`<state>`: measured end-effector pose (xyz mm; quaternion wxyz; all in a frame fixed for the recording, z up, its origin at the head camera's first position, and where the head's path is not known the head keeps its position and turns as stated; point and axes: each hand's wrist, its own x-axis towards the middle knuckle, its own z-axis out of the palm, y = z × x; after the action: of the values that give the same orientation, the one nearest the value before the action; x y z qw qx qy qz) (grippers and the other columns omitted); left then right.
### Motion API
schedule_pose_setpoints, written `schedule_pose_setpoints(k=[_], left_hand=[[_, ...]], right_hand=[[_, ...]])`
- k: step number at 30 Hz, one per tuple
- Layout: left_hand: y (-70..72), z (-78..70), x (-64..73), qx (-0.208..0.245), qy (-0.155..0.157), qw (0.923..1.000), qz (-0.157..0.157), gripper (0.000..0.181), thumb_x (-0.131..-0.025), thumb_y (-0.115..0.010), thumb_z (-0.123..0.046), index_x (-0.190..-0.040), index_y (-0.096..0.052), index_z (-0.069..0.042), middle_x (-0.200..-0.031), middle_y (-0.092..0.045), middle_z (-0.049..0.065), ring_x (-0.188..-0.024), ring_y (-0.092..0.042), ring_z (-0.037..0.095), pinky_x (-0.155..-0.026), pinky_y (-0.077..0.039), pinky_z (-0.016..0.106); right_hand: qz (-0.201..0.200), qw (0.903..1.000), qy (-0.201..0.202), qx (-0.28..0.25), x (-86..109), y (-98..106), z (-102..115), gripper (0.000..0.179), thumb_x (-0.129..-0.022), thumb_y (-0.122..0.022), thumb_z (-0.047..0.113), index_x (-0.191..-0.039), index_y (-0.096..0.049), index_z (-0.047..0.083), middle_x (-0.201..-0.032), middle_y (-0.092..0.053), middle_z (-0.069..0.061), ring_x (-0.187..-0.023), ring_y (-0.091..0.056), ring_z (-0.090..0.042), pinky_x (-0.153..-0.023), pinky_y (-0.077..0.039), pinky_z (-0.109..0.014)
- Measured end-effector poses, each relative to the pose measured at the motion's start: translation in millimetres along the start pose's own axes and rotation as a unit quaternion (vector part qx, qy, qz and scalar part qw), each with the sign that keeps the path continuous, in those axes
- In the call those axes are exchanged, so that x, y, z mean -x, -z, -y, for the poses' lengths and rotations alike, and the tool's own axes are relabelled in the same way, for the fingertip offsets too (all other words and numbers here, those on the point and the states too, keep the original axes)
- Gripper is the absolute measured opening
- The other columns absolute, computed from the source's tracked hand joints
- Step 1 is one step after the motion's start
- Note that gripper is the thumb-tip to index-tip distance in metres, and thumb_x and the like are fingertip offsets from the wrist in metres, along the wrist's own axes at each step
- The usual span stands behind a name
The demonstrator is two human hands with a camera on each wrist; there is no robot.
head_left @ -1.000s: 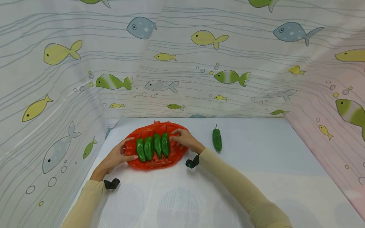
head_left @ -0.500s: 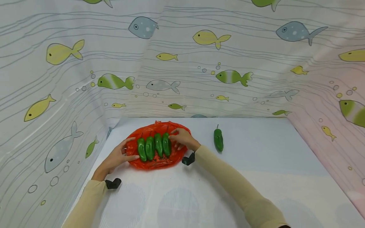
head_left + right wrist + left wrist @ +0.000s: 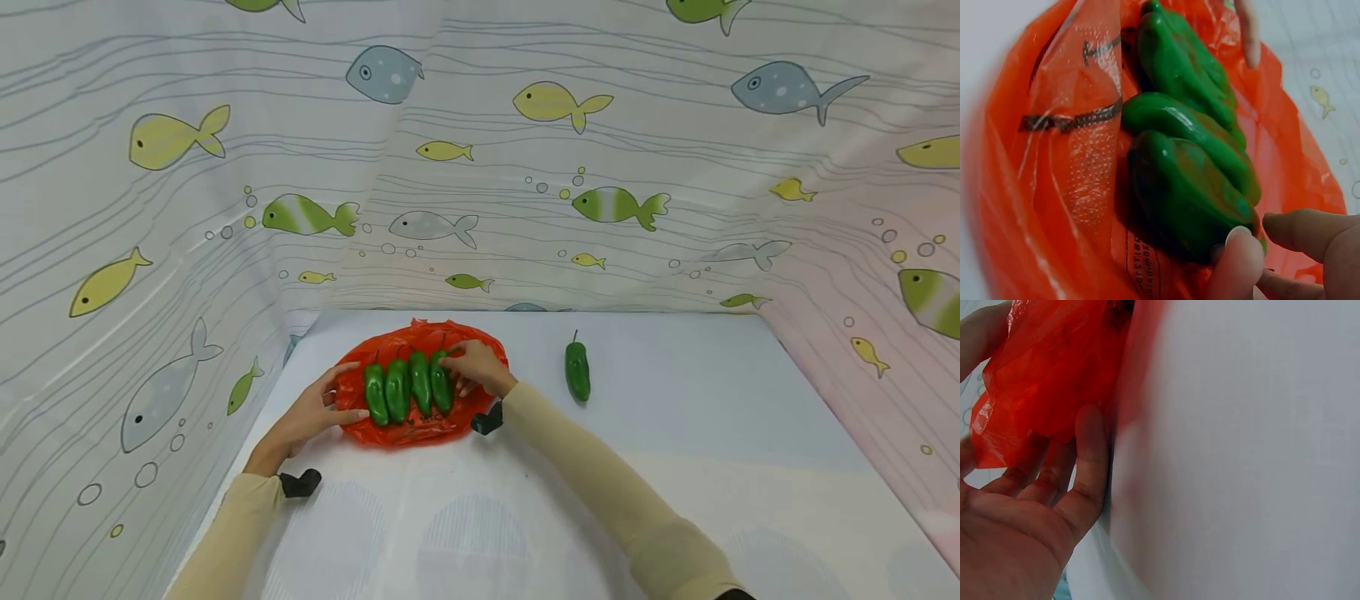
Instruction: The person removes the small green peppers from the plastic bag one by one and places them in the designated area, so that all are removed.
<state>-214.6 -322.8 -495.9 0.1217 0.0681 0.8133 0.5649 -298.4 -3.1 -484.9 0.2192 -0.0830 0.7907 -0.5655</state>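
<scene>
Several long green peppers (image 3: 397, 392) lie side by side on a crumpled red plastic bag (image 3: 360, 433). My right hand (image 3: 480, 367) is at the stem end of the rightmost pepper (image 3: 1188, 194). In the right wrist view its thumb lies against that pepper, with the index finger close by on the other side. My left hand (image 3: 303, 417) stays at the bag's left edge with fingers spread. In the left wrist view, those fingers (image 3: 1090, 456) touch the red plastic. The thumb reaches toward the leftmost pepper (image 3: 376, 393).
One more green pepper (image 3: 577, 371) lies alone on the white table (image 3: 712, 400), right of the bag. Fish-patterned curtains (image 3: 480, 167) hang at the back and both sides.
My right hand has moved left, from beside the rightmost pepper onto its upper end. The left hand and the peppers keep their places.
</scene>
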Motion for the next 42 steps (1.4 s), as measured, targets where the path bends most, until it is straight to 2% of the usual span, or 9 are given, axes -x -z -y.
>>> schedule_pose_setpoints(k=[4,8,15,20,24,27,33,38,42], left_hand=[[-0.5,0.2,1.1,-0.001,0.005,1.0000,0.001,0.091,-0.087,-0.085,-0.018,-0.160,-0.031,-0.020,-0.156,-0.037,0.021,-0.131,-0.048,0.045,-0.095,-0.053,0.040],[-0.5,0.0,2.3,0.001,0.007,1.0000,0.001,0.091,-0.087,-0.085,-0.018,-0.160,-0.031,-0.021,-0.157,-0.035,0.020,-0.132,-0.047,0.045,-0.097,-0.053,0.044],[0.8,0.6,3.2,0.001,0.003,1.0000,0.001,0.091,-0.087,-0.085,-0.018,-0.160,-0.031,-0.019,-0.156,-0.036,0.021,-0.131,-0.047,0.045,-0.095,-0.053,0.040],[0.6,1.2,5.2,0.010,0.002,0.9999,0.005,0.091,-0.086,-0.085,-0.016,-0.160,-0.031,-0.017,-0.154,-0.038,0.023,-0.129,-0.049,0.044,-0.092,-0.055,0.035],[0.3,2.0,6.7,0.017,0.000,0.9998,0.007,0.091,-0.086,-0.085,-0.014,-0.160,-0.031,-0.016,-0.153,-0.038,0.024,-0.127,-0.049,0.044,-0.090,-0.056,0.033],[0.2,2.3,6.6,0.017,-0.005,0.9998,0.008,0.090,-0.087,-0.084,-0.014,-0.160,-0.031,-0.016,-0.153,-0.039,0.024,-0.127,-0.050,0.044,-0.090,-0.056,0.033],[0.6,2.8,3.5,0.012,-0.014,0.9998,0.011,0.090,-0.087,-0.084,-0.015,-0.160,-0.031,-0.015,-0.152,-0.041,0.025,-0.127,-0.052,0.045,-0.091,-0.056,0.034],[2.2,3.9,2.6,0.020,-0.020,0.9995,0.016,0.091,-0.087,-0.084,-0.014,-0.160,-0.030,-0.015,-0.150,-0.044,0.026,-0.126,-0.053,0.044,-0.090,-0.056,0.033],[3.0,4.3,2.6,0.017,-0.021,0.9995,0.016,0.091,-0.086,-0.085,-0.014,-0.160,-0.030,-0.015,-0.150,-0.044,0.025,-0.125,-0.054,0.042,-0.090,-0.056,0.032]], right_hand=[[-0.002,0.9999,-0.009,0.008,-6.3,-5,-3,0.058,-0.100,-0.070,0.027,-0.146,-0.049,-0.002,-0.067,-0.059,-0.008,-0.043,-0.057,-0.014,-0.044,-0.052,-0.026],[-0.010,0.9992,-0.013,0.037,-10.5,-8,-5,0.057,-0.097,-0.074,0.032,-0.139,-0.053,-0.001,-0.062,-0.054,-0.004,-0.042,-0.055,-0.014,-0.043,-0.052,-0.027],[-0.015,0.9960,-0.008,0.088,-8.2,-12,1,0.048,-0.092,-0.079,0.037,-0.117,-0.059,0.001,-0.064,-0.055,-0.006,-0.046,-0.056,-0.017,-0.045,-0.053,-0.028],[-0.014,0.9929,0.003,0.118,-6.0,-18,3,0.038,-0.092,-0.079,0.037,-0.090,-0.055,0.007,-0.063,-0.055,-0.006,-0.048,-0.056,-0.017,-0.046,-0.052,-0.027],[-0.014,0.9913,0.006,0.131,-5.9,-21,1,0.043,-0.094,-0.077,0.037,-0.070,-0.050,0.014,-0.057,-0.050,-0.004,-0.047,-0.052,-0.015,-0.045,-0.050,-0.025],[-0.014,0.9907,0.003,0.135,-6.2,-22,0,0.048,-0.094,-0.076,0.038,-0.061,-0.049,0.016,-0.055,-0.048,-0.004,-0.047,-0.051,-0.015,-0.045,-0.049,-0.025],[-0.023,0.9923,0.004,0.122,-4.7,-20,1,0.043,-0.096,-0.074,0.036,-0.065,-0.052,0.015,-0.057,-0.047,-0.001,-0.050,-0.051,-0.017,-0.047,-0.050,-0.027],[-0.038,0.9940,0.013,0.101,-3.7,-20,4,0.028,-0.096,-0.074,0.035,-0.093,-0.064,0.009,-0.068,-0.058,-0.003,-0.054,-0.055,-0.018,-0.049,-0.053,-0.030],[-0.048,0.9947,0.025,0.088,-4.2,-17,6,0.038,-0.094,-0.075,0.037,-0.112,-0.068,0.005,-0.080,-0.068,-0.005,-0.056,-0.060,-0.020,-0.051,-0.054,-0.030]])
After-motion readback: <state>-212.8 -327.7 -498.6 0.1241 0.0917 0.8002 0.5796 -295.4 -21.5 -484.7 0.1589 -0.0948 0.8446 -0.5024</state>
